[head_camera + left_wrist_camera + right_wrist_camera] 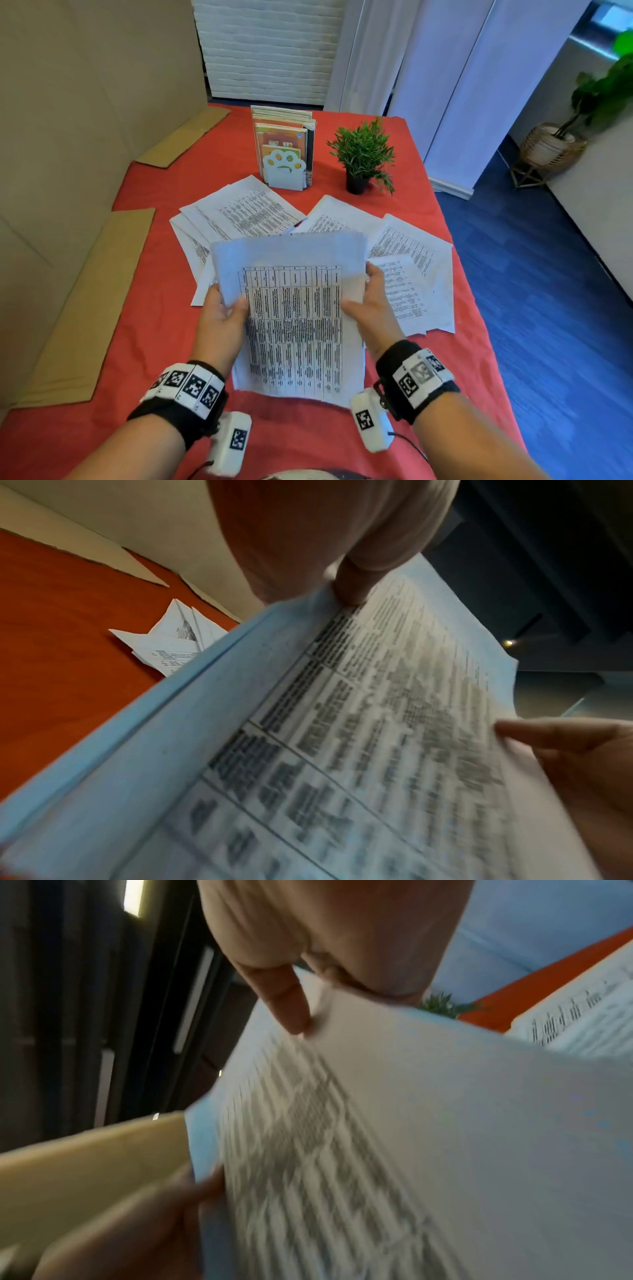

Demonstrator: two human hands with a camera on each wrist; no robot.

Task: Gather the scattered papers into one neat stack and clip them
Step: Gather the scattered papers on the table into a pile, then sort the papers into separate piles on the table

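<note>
Left hand point(222, 317) and right hand point(371, 301) each grip a side edge of the white printed paper sheaf point(294, 308), centre frame, lifted off the red tabletop point(144, 308) for squaring.

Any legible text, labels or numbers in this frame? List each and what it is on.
None can be read.
Held sheets: printed table, too blurred.
Loose papers on the table: print too small.
Books in the stand: covers illegible.
Wrist bands: square coded markers only, no words.
</note>
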